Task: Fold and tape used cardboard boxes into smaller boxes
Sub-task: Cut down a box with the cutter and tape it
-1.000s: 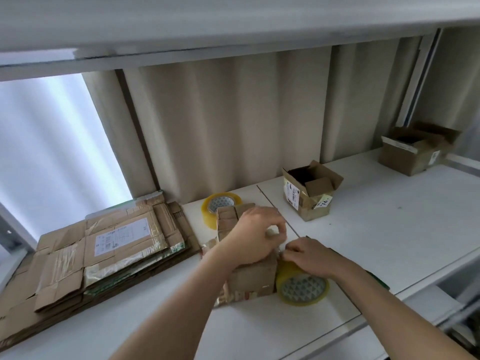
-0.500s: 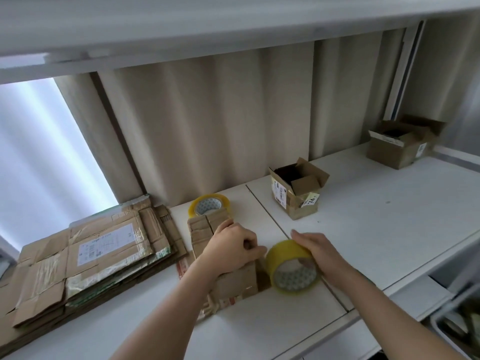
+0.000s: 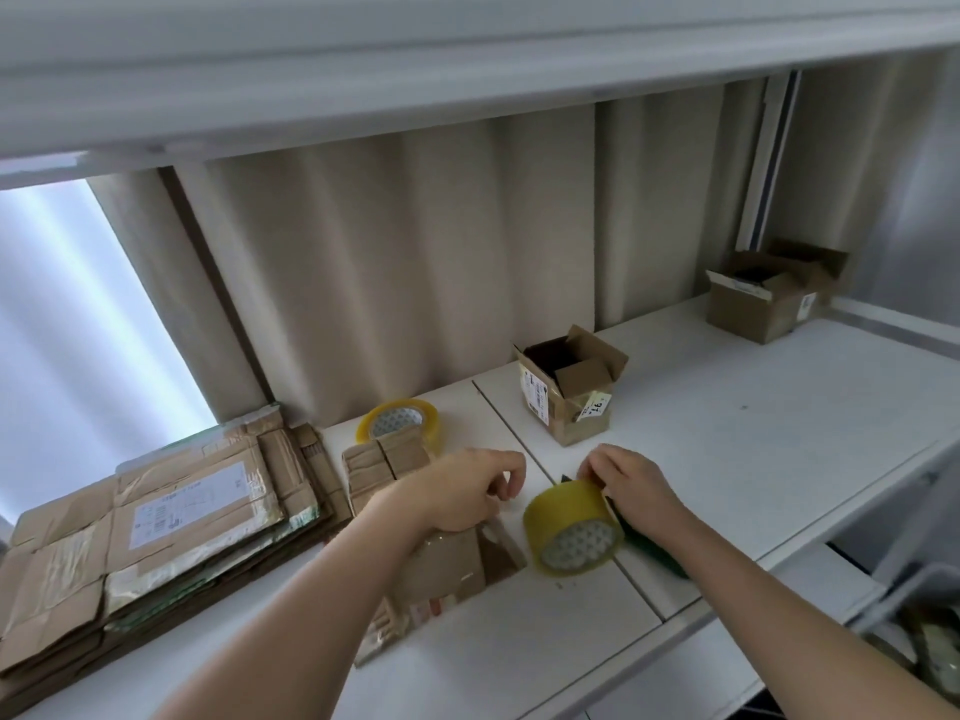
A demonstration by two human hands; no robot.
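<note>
**Cardboard and yellow tape on a white bench**

Head view: white bench [image 3: 727, 449] under a low shelf, beige curtain [image 3: 415, 262] behind, bright window at left. Flattened cartons [image 3: 156, 532] stacked at left, one with a white label, print unreadable. Half-folded box [image 3: 384, 465] at centre, long axis running away from the viewer, under the left hand [image 3: 457, 498], fingers loosely curled, nothing pinched. Right hand [image 3: 631, 483] pinching the tape roll [image 3: 571, 527], core facing the viewer. Second roll [image 3: 400, 420] behind. Open small box [image 3: 569, 392], tag reading "91".

Small open box [image 3: 569, 392]: yellow sticker on its front corner reads "91", possibly followed by further characters. White shipping labels on this box and on the flattened cardboard stack [image 3: 156, 522] are illegible.
</note>
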